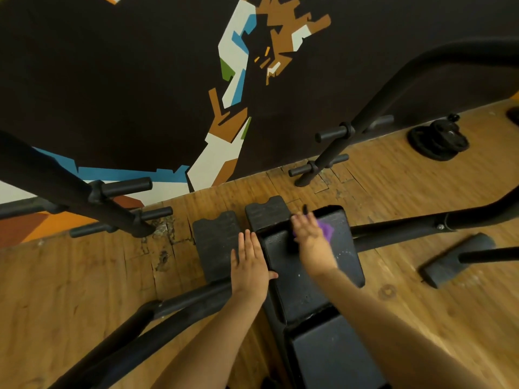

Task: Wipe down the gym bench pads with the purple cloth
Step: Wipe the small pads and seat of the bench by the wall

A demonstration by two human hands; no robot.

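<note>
the right hand lies flat with straight fingers on the purple cloth, pressing it on the far end of the black bench pad. the hand looks blurred. the left hand rests open, fingers straight, on the left edge of the same pad, thumb on top. weight plates lie on the wooden floor near the painted wall.

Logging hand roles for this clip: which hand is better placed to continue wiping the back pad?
Right. The right hand already presses the purple cloth on the back pad; the left hand lies flat at its edge.
</note>
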